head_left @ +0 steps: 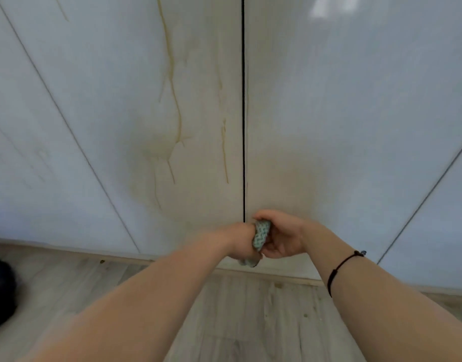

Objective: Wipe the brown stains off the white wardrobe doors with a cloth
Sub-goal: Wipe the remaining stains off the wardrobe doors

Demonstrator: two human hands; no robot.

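Soft even daylight, window glare upper right, slight blur, wide-angle bending

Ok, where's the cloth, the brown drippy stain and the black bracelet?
cloth [262, 232], head view, its patterned middle
brown stain [175, 100], head view, long drip line
black bracelet [341, 265], head view, cord across wrist

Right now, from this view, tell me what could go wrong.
1. The cloth is wadded tight between the left hand and right hand; a wad may smear the stains rather than lift them.
2. Some drips on the left door run close to the gap; wiping sideways could push grime into it.
3. The faint smear on the right door is easily missed.
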